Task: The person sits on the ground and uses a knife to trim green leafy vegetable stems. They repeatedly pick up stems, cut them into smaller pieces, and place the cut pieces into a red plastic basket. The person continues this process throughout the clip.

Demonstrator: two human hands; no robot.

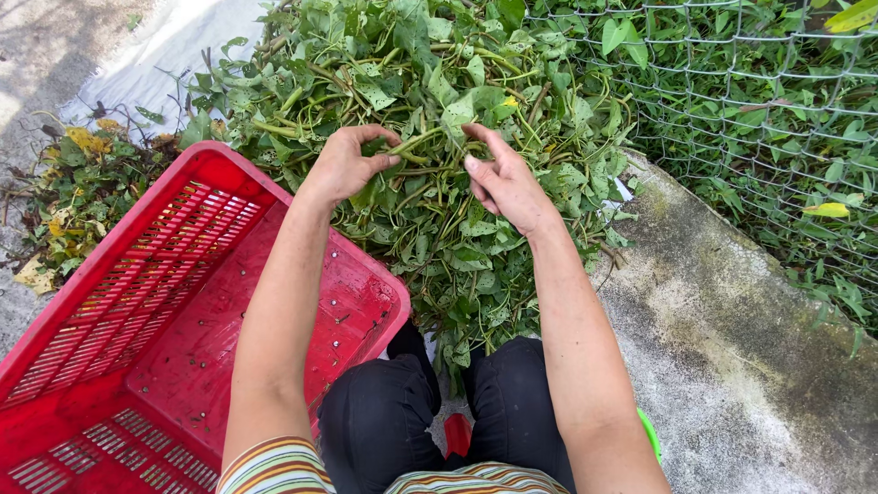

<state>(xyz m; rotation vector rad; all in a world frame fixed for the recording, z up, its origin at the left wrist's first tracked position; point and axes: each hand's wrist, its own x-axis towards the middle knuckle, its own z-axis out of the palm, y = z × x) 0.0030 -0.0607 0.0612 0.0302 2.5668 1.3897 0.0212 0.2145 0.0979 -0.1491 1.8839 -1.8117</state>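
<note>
Vine stems (422, 146) with green leaves lie heaped on the ground at twelve o'clock from the person's knees, and both hands are working one stalk at the top of the pile. The left hand (346, 166) has its fingers curled closed around the stalk's near end. The right hand (501, 181) pinches the same stalk between thumb and fingertips, just beside the left, with a short stretch of stem between them. As I judge it, keeping the two grips close together would let the stem part cleanly rather than drag the tangle up with it. A red plastic crate (137, 320), slotted along its sides, stands at nine o'clock, touching the pile's edge. Wire mesh fencing (750, 110) runs at two o'clock above a concrete kerb (722, 311). Yellowed leaves (82, 146) lie at ten o'clock.
</note>
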